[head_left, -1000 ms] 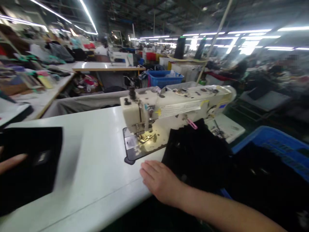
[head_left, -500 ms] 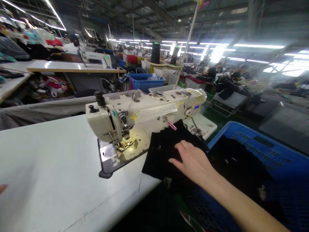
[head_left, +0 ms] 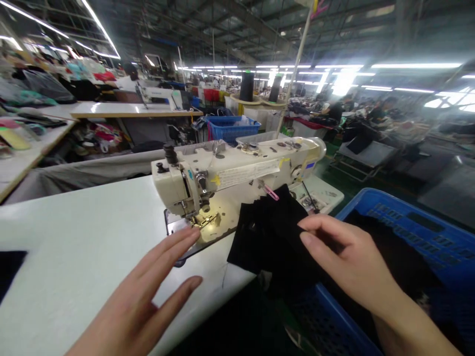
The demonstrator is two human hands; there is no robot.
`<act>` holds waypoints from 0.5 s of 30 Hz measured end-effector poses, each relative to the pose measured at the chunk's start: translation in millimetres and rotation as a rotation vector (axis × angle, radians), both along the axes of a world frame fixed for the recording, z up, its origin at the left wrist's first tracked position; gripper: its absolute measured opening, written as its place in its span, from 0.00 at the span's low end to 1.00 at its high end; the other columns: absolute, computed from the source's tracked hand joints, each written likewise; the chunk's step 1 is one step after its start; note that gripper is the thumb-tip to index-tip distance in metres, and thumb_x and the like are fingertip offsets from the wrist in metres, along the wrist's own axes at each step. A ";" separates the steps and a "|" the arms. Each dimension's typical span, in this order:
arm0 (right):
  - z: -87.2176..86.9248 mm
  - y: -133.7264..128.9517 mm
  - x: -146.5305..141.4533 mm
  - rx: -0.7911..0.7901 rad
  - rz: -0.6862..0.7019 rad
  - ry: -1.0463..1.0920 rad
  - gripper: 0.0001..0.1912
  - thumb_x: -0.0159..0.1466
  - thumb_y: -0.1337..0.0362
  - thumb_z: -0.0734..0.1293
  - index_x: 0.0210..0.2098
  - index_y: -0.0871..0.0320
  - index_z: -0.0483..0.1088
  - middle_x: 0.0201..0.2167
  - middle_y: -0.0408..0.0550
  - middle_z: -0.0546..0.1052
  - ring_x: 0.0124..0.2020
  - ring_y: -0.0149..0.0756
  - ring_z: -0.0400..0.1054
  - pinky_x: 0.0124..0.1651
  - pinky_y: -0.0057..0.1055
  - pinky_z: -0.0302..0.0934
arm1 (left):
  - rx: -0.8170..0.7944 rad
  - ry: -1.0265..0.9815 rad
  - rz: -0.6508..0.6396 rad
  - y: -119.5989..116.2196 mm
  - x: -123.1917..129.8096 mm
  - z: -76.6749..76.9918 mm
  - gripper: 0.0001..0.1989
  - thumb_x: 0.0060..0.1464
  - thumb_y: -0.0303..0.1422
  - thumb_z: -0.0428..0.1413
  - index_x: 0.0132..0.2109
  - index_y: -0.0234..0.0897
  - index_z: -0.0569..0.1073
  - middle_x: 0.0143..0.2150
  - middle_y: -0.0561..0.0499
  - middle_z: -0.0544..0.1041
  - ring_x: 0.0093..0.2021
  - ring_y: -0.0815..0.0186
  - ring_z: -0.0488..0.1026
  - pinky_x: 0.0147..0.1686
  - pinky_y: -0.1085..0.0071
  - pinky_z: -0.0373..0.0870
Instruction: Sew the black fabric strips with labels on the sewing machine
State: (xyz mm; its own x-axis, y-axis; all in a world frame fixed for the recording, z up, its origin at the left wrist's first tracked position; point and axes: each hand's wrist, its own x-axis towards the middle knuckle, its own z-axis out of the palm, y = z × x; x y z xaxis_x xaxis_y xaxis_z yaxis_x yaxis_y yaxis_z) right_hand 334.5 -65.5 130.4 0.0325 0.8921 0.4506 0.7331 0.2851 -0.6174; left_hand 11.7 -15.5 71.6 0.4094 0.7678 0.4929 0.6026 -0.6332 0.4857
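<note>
My left hand [head_left: 144,291] hovers over the white table in front of the sewing machine [head_left: 237,168], its fingers stretched out and thumb apart, with nothing in it. Just beyond its fingertips is the lit metal presser foot [head_left: 208,220]. My right hand [head_left: 345,257] is at the right side of a stack of black fabric pieces [head_left: 260,237], thumb and forefinger drawn together. Against the dark cloth I cannot make out what is between these fingertips. The stack lies on the table's right corner, partly overhanging the edge. Pink tweezers or a clip [head_left: 271,193] show at its top.
A blue plastic basket [head_left: 404,207] holding black fabric stands to the right. Another blue basket [head_left: 232,129] is behind the machine, near dark thread cones [head_left: 247,88]. A dark piece [head_left: 11,269] lies at the table's left edge. Other worktables and people are farther back.
My left hand has come in from the left edge to near the presser foot. My right hand has drawn back rightward across the fabric, its fingers closing together. The view has turned slightly left.
</note>
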 end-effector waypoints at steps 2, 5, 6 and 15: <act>7.4 -0.9 -15.3 -0.230 0.160 0.200 0.09 0.66 0.60 0.64 0.32 0.55 0.74 0.24 0.40 0.73 0.23 0.28 0.66 0.26 0.23 0.61 | -0.168 -0.101 -0.063 -4.2 21.2 17.2 0.36 0.53 0.45 0.63 0.67 0.53 0.64 0.66 0.48 0.70 0.64 0.49 0.67 0.62 0.52 0.67; -0.2 9.1 -35.3 -0.516 0.303 0.466 0.12 0.66 0.55 0.65 0.36 0.56 0.74 0.25 0.40 0.73 0.24 0.30 0.68 0.25 0.24 0.64 | -0.704 -0.331 -0.187 -2.9 42.3 33.1 0.28 0.51 0.47 0.64 0.58 0.44 0.73 0.53 0.44 0.79 0.52 0.52 0.77 0.51 0.58 0.76; -5.8 14.1 -40.9 -0.566 0.328 0.512 0.12 0.66 0.54 0.65 0.38 0.56 0.74 0.27 0.40 0.74 0.25 0.30 0.69 0.27 0.25 0.65 | -0.879 -0.394 -0.205 -1.0 45.8 33.6 0.24 0.51 0.47 0.64 0.52 0.41 0.77 0.46 0.44 0.82 0.45 0.55 0.79 0.45 0.61 0.77; -43.2 40.3 -75.7 -0.428 0.359 0.452 0.09 0.62 0.57 0.70 0.34 0.57 0.75 0.29 0.42 0.77 0.32 0.31 0.72 0.36 0.27 0.66 | -1.223 -0.419 -0.193 5.7 29.9 2.0 0.16 0.47 0.44 0.66 0.35 0.35 0.78 0.30 0.53 0.79 0.29 0.69 0.73 0.32 0.73 0.68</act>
